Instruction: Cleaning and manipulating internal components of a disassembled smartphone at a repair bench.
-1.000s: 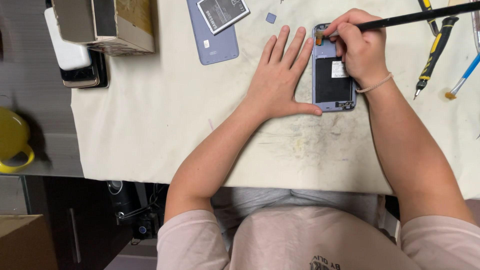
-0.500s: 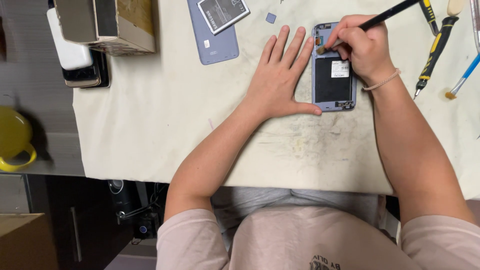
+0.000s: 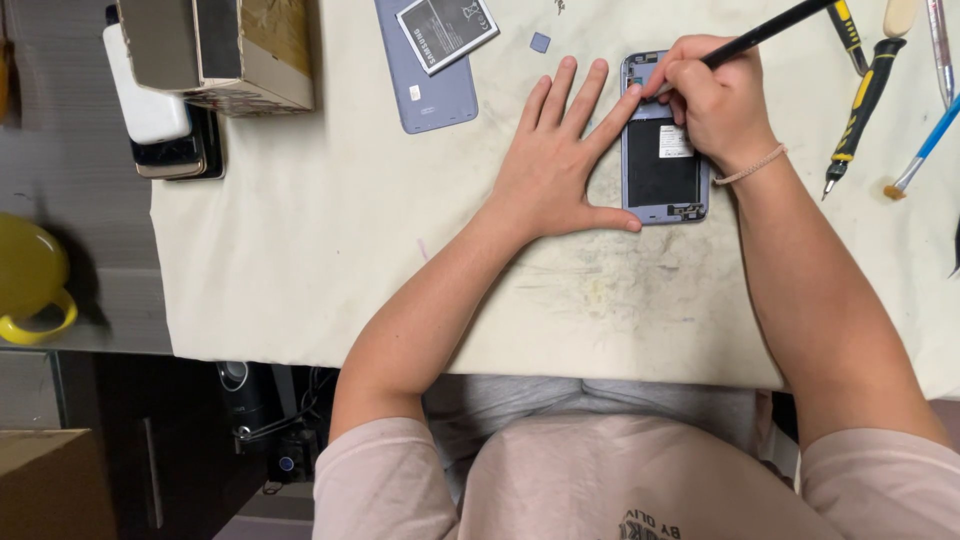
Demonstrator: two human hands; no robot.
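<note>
1. Far left: yellow mug (image 3: pixel 30 275) sitting off the cloth on the grey surface, well apart from both hands.
2. Top left: cardboard box (image 3: pixel 215 50) resting at the cloth's corner, overlapping a white block (image 3: pixel 145 95) stacked on a dark phone (image 3: pixel 185 155).
3. Cream work cloth (image 3: pixel 320 250) covering the table, stained near the middle front.
4. Top centre: detached blue back cover (image 3: pixel 430 95) lying flat, a battery (image 3: pixel 447 30) lying on its upper end, a small blue square piece (image 3: pixel 540 42) just beside it.
5. Left hand (image 3: pixel 555 165) lying flat on the cloth, palm down, fingers fanned wide; holding nothing. Index fingertip touching the upper left edge of the opened phone (image 3: pixel 662 150), thumb running along under its lower left corner, bracing it.
6. Opened phone lying back-up, battery bay exposed, between the two hands: just right of the left palm, under the right hand's fingers.
7. Right hand (image 3: pixel 715 105) curled tight, pinching a thin black tool (image 3: pixel 765 32) pen-style; tool tip sitting at the phone's top section, shaft pointing up and right. Band on the wrist.
8. Right side: yellow-and-black screwdriver (image 3: pixel 862 105) and a blue-handled brush (image 3: pixel 925 150) lying on the cloth, near the right hand but untouched.
</note>
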